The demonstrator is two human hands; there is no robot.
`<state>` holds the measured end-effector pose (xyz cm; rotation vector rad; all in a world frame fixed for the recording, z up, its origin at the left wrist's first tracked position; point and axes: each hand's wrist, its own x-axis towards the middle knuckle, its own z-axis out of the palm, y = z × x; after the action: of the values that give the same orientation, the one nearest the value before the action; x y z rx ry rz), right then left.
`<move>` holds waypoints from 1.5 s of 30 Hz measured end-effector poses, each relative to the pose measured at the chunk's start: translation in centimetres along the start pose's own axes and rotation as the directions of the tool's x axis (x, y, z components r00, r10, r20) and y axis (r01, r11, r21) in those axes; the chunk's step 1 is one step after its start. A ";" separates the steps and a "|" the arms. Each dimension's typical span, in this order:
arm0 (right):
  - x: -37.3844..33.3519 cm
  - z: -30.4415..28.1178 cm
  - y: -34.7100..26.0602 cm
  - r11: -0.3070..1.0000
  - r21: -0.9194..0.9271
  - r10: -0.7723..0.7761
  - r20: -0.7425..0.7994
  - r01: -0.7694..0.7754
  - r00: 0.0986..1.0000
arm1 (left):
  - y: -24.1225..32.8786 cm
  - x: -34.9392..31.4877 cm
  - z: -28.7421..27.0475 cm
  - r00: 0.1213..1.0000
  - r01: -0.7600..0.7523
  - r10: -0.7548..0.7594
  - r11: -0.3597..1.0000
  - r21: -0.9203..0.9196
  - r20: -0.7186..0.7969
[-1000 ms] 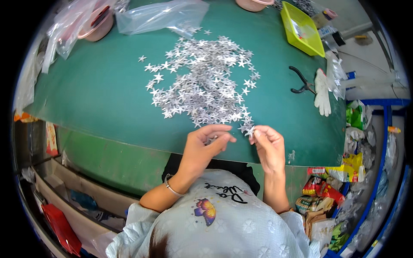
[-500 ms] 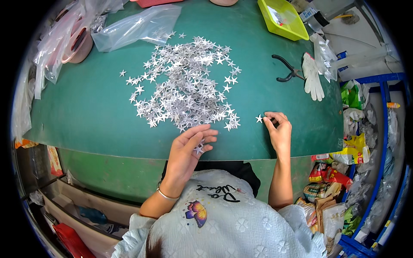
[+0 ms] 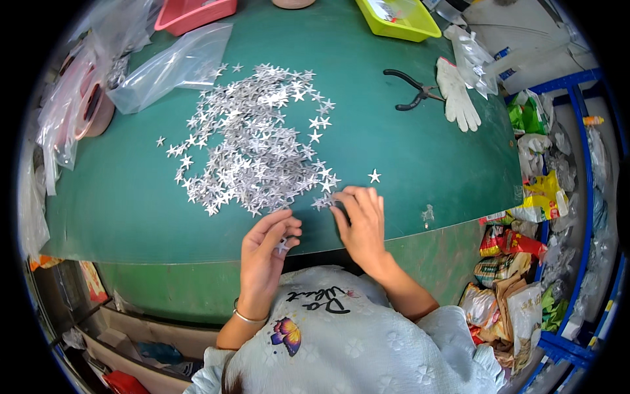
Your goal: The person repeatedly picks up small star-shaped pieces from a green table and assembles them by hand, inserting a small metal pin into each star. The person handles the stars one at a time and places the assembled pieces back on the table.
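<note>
The stars (image 3: 262,152) are silver, the tabletop (image 3: 446,164) green, the shirt (image 3: 367,335) butterfly-patterned.

Furniture: a broad table (image 3: 426,157) with a smooth, dark green top fills most of the view; its near edge bows with the lens. Below that edge lies a lighter green floor (image 3: 177,285), its surface scuffed and marked. Lower left: a beige open-topped bin unit (image 3: 161,327), divided into compartments, stands on the floor side of the table. Right: a blue metal rack (image 3: 554,84) with uprights and crossbars runs alongside the table end. Upper right: a pale grey surface (image 3: 525,20), wall or floor, hard to tell at the bent rim. Light is fairly even across the table top.
</note>
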<state>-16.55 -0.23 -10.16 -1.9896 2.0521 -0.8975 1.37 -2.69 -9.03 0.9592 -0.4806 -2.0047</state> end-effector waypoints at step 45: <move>-2.4 -7.4 -2.7 0.524 0.844 0.194 0.010 -0.113 0.981 | -1.8 -1.5 5.4 0.910 0.060 -0.058 0.998 0.007 0.410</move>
<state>-17.64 4.53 -3.50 -1.2003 1.3120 -1.5590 -3.18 -0.50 -6.08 0.5475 -0.6785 -2.2699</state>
